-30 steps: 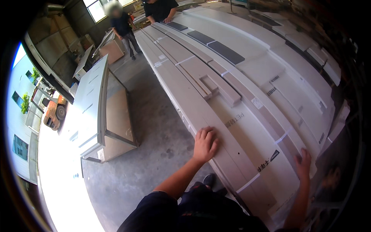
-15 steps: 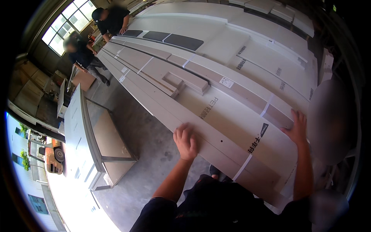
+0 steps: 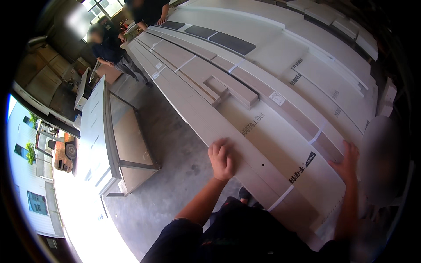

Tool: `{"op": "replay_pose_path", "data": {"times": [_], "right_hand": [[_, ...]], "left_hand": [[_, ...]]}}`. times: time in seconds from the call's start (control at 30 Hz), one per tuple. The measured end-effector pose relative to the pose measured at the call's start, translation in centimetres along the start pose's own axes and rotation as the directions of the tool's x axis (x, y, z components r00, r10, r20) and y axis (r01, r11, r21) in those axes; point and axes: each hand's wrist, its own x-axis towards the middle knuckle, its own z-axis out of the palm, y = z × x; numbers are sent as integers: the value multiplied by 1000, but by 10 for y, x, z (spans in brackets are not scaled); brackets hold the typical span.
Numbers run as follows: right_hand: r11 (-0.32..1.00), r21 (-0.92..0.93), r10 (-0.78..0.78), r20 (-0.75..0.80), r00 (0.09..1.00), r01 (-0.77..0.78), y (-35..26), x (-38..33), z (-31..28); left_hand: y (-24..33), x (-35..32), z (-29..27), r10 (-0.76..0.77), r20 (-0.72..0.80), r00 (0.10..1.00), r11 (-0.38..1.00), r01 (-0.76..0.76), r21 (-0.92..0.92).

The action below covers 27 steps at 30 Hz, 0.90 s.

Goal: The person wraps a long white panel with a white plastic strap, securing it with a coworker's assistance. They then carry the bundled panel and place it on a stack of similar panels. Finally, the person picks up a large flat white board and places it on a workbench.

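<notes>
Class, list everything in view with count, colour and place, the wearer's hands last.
Wide panels: several, white, beneath the boards
Long boards: several, beige and white, atop the panels
Short panels: two, dark grey, far half
Notched block: one, beige, mid-stack
Straps: several, white, across boards
Metal-framed stand: one, grey, left
Co-workers: at least two, dark-clothed, far end
Window: one, bright, far wall
Forklift: one, orange, outside left
Floor: one, grey, below
Left hand: one, bare, on long boards, left
Right hand: one, bare, at long boards, right

Room over flat board (image 3: pixel 277 141), raised block (image 3: pixel 240 93) beyond
</notes>
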Motion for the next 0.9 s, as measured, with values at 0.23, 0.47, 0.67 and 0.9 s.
{"op": "replay_pose_path", "data": {"times": [0.23,0.47,0.67,0.9], "right_hand": [[998,-57,5,2,1000,-4,0,-1,8],[997,-68,30,41,999,-27,-9,-2,1],[998,-64,21,125,992,-13,-16,-2,-8],[996,-89,8,175,984,8,-9,-2,-3]], "left_hand": [[-4,-3,3,-29,-2,1000,1000,29,-2],[-5,-4,7,-31,-30,999,999,31,-14],[-4,-4,5,-60,-23,998,998,59,-20],[-6,-3,3,-76,-2,997,996,76,-43]]}}
